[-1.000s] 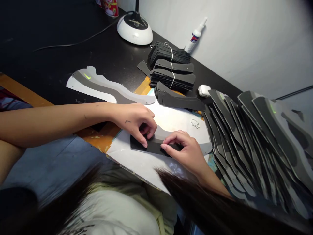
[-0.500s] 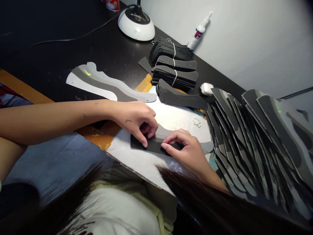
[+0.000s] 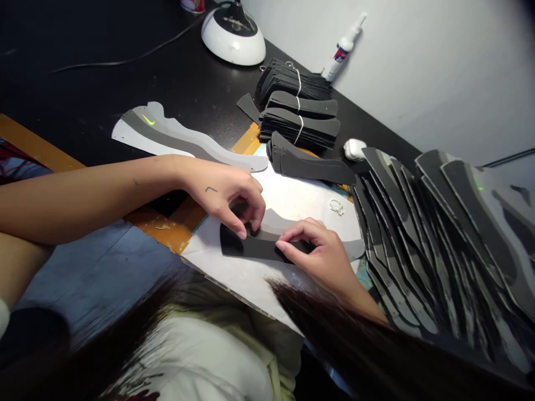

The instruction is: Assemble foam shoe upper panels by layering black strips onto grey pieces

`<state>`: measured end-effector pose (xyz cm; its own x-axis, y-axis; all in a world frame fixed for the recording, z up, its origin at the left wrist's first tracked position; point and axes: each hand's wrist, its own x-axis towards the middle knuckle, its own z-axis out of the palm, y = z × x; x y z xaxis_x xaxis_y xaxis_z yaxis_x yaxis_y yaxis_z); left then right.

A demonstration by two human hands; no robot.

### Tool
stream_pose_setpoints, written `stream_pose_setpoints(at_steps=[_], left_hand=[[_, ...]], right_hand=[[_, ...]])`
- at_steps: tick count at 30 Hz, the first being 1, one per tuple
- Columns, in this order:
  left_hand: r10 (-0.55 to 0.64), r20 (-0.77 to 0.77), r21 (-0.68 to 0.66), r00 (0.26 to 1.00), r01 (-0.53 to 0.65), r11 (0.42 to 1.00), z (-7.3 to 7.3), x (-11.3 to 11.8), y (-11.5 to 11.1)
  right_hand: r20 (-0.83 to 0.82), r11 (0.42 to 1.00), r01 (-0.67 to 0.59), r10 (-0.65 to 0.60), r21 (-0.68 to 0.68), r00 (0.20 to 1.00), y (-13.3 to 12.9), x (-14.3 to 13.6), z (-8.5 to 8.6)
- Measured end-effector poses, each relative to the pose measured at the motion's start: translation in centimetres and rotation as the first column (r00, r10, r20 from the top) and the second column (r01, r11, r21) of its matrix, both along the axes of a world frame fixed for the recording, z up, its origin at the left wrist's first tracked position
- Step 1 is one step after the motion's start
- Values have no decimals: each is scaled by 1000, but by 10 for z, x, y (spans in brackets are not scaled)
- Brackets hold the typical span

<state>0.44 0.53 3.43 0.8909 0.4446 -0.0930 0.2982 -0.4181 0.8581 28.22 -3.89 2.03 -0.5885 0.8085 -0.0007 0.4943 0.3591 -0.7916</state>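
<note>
A dark, curved foam-like strip lies along the near side of a grey shoe-upper panel on a white sheet. My left hand is arched over the left end of both pieces. Its thumb and curled fingers are apart, and nothing shows between them. Farther right, the thumb and forefinger of my right hand are pinched together on the strip's upper edge. That hand covers part of the strip and panel; the panel's grey right tip shows beyond it.
Another grey panel with a yellow-green swoosh lies behind my left arm. Bundles of dark pieces, loose dark pieces and a white bottle stand farther back. Many overlapping panels fill the right side. A lamp base is at the back.
My left hand has shifted slightly up and left, and its thumb has moved back from the strip's middle. My right hand stays at nearly the same spot.
</note>
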Motion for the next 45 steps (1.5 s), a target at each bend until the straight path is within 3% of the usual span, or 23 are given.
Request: stream_pose_setpoints(at_steps=[10,22,41,45], left_hand=[[56,-9,-108,998,-56,993,0,-5,5],[51,-44,-64,998,-54,997,-3,-5,4],[96,-55,-68,994,-100,993,-3,-2,1],[61,-84,5,995,-61,998,-4,-1,1]], right_hand=[[-187,973,70,-112,-219,976,3,3,-2],[-55,997,50,-53,-60,997,1,1,-2],[-9,1000,-8,8,1,1000,1,0,-1],[-7,999,-34,34,31,999,2,1,-2]])
